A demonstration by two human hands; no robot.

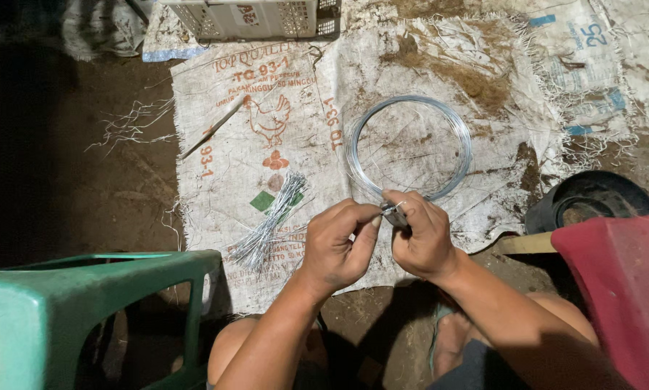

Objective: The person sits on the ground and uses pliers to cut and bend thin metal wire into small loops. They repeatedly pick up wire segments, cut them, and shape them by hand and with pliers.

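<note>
My left hand pinches the wire end; my right hand grips a small cutter on it, at six o'clock of the wire coil. I'm cutting a length; next needs a firm squeeze. Cut pieces lie at nine o'clock.

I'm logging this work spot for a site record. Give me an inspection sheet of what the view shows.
Surface: woven sacks spread on bare earth, stained with dirt.
Job's things: wire coil flat on the sack; bundle of cut wire pieces beside it.
Clutter: thin stick; white perforated crate at the far edge; black round tub.
Hands: left hand and right hand meet over the coil's near edge, pinching a small metal item; what it is cannot be told.
Cables: nothing seen.
Surroundings: green plastic stool on the left, red plastic object on the right.
</note>
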